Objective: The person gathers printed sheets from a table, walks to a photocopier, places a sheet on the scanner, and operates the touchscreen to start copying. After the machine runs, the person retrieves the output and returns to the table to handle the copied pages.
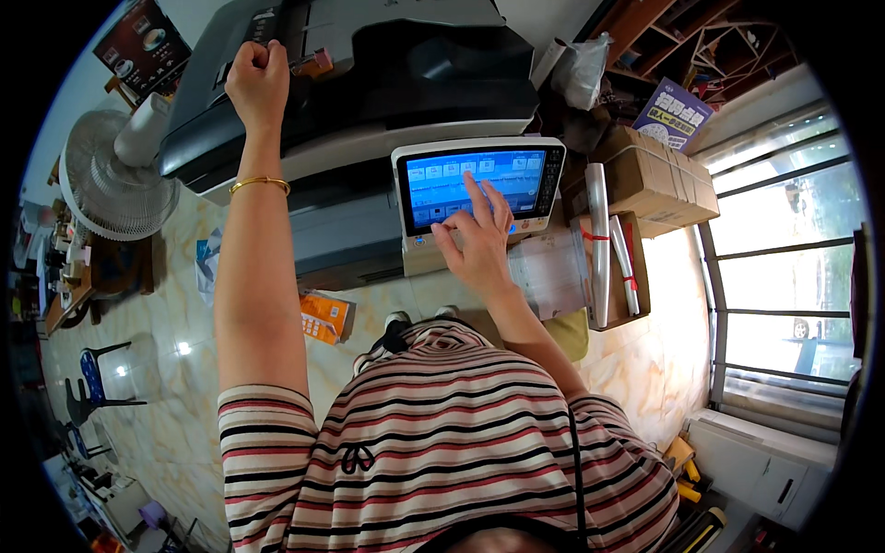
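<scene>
Left fist point(258, 81) at black copier point(442, 69) — right hand point(483, 247) at lit touchscreen point(426, 191)

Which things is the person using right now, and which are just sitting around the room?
In use:
Touchscreen panel, with the right hand at its screen
Photocopier, with the left hand curled at its top

Just about:
Electric fan
Cardboard box
Orange package
Blue chair

Bright daylight is flooding through the right-hand window point(784, 258), highlights are glinting on the floor point(184, 318), and bent edges are darkening, seemingly blurred.
</scene>
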The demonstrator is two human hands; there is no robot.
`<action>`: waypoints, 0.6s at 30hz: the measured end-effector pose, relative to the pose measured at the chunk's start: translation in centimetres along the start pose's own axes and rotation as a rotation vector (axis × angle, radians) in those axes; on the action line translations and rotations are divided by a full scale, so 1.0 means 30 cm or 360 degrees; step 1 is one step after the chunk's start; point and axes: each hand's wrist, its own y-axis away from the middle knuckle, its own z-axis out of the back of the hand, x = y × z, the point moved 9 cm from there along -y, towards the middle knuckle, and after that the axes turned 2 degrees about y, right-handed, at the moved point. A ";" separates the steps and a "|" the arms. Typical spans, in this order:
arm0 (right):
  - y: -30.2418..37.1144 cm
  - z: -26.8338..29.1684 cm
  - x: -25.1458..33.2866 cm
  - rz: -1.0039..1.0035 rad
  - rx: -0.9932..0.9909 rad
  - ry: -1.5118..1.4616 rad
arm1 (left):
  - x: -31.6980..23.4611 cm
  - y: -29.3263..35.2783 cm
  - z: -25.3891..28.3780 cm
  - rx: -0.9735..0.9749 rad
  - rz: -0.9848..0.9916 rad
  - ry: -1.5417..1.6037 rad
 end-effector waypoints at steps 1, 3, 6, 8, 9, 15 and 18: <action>0.001 -0.003 0.003 -0.0007 0.0002 -0.0020 | 0.004 0.001 0.000 0.0001 -0.0001 0.0003; 0.000 -0.002 0.003 -0.0009 0.0007 -0.0029 | 0.007 0.000 -0.001 0.0013 0.0015 0.0011; 0.002 0.000 -0.001 -0.0013 0.0030 -0.0013 | 0.004 0.002 -0.005 0.0039 0.0021 0.0041; 0.003 -0.001 -0.004 -0.0025 0.0044 -0.0011 | 0.001 0.002 -0.005 0.0048 0.0021 0.0051; 0.004 -0.001 -0.004 -0.0025 0.0045 -0.0013 | 0.000 0.002 -0.006 0.0048 0.0023 0.0048; -0.001 0.011 -0.014 -0.0045 0.0017 -0.0037 | -0.002 0.002 0.000 0.0015 0.0008 0.0011; 0.000 0.051 -0.031 -0.0080 -0.0091 -0.0018 | -0.001 0.001 -0.001 0.0030 0.0028 0.0008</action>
